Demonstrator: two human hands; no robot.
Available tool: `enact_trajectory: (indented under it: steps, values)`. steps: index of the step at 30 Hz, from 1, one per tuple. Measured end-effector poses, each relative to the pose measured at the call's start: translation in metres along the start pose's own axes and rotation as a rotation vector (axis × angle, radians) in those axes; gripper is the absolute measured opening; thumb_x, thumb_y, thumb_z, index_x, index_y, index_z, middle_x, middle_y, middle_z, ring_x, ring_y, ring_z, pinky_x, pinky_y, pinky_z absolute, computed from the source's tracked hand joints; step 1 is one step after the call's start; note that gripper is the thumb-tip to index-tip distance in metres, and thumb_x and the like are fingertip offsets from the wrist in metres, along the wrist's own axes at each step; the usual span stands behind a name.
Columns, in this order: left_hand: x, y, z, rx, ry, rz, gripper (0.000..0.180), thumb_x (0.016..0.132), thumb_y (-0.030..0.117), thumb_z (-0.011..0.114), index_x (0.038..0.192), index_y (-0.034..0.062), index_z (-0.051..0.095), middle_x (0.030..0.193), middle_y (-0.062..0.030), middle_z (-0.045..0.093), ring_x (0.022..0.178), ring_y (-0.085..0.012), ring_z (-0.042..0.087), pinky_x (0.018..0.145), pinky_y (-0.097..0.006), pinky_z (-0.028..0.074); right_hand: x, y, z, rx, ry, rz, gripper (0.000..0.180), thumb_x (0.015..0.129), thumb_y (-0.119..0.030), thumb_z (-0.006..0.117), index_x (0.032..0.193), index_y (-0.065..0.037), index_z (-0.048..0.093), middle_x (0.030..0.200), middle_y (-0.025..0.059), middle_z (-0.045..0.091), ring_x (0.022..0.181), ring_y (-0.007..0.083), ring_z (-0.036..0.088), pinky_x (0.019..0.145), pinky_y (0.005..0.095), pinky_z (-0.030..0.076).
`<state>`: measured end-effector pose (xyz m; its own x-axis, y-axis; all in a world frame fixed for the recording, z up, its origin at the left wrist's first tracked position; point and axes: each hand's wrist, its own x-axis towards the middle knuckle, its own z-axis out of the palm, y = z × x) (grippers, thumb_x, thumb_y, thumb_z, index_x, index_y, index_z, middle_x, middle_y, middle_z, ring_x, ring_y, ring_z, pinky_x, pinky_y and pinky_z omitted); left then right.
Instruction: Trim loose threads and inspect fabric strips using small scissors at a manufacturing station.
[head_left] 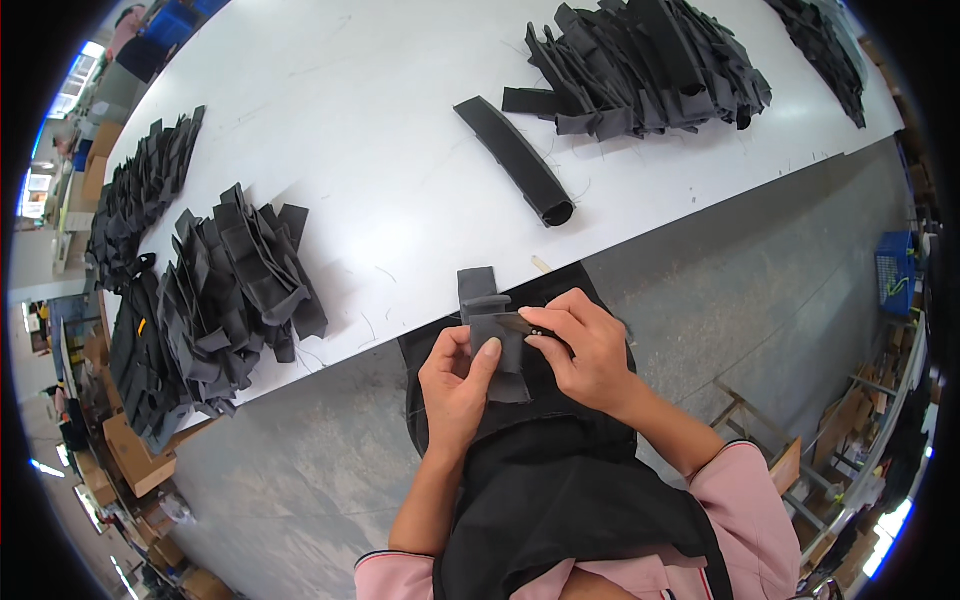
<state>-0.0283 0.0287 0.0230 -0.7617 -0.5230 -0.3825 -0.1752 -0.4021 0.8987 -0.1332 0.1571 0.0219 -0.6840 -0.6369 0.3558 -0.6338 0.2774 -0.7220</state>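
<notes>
My left hand [456,385] is closed on a dark grey fabric strip [495,345], the thumb pressed on its front and a fold standing near its top. From the right, my right hand [585,350] grips small thread snips [520,324], their pointed blade lying against the strip's upper part. Both hands are above my lap, just off the table's front edge. On the table beyond them lies a single black fabric tube [517,163], its round end toward me.
The white table [350,130] bears a large pile of black fabric pieces [650,75] at far right and grey strips [240,290] at left. More dark bundles [150,180] lie at both sides. Loose threads dot the tabletop. A blue basket [895,272] and a metal frame stand right.
</notes>
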Motion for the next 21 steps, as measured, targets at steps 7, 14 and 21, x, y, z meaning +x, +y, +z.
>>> enact_trajectory:
  steps: [7, 14, 21]
  values:
    - [0.001, -0.003, -0.001, 0.022, -0.019, 0.017, 0.014, 0.087, 0.008, 0.064, 0.096, -0.0008, 0.059, 0.084, 0.0014, 0.061, 0.074, -0.0023, 0.052, 0.065, -0.017, 0.041, 0.005, -0.008, -0.005, -0.021, -0.028, -0.058, 0.034, 0.068, 0.001, 0.067, 0.102, -0.004, 0.064, 0.080, 0.0055, 0.053, 0.061, 0.0178, 0.054, 0.053, 0.0271, 0.043]
    - [0.002, -0.002, -0.002, 0.050, -0.041, 0.018, 0.014, 0.087, 0.008, 0.064, 0.096, -0.0010, 0.059, 0.085, 0.0002, 0.062, 0.075, -0.0030, 0.053, 0.067, -0.018, 0.042, 0.007, 0.000, -0.004, 0.031, -0.087, -0.118, 0.035, 0.068, 0.001, 0.068, 0.102, -0.004, 0.063, 0.080, 0.0059, 0.051, 0.060, 0.0193, 0.054, 0.051, 0.0286, 0.043]
    - [0.002, -0.003, -0.005, 0.060, -0.057, 0.010, 0.014, 0.087, 0.008, 0.064, 0.097, -0.0009, 0.059, 0.086, -0.0001, 0.062, 0.077, -0.0038, 0.054, 0.069, -0.018, 0.043, 0.006, 0.000, -0.006, 0.208, -0.215, 0.099, 0.033, 0.070, 0.000, 0.068, 0.102, -0.005, 0.061, 0.082, 0.0076, 0.049, 0.061, 0.0231, 0.053, 0.052, 0.0306, 0.043]
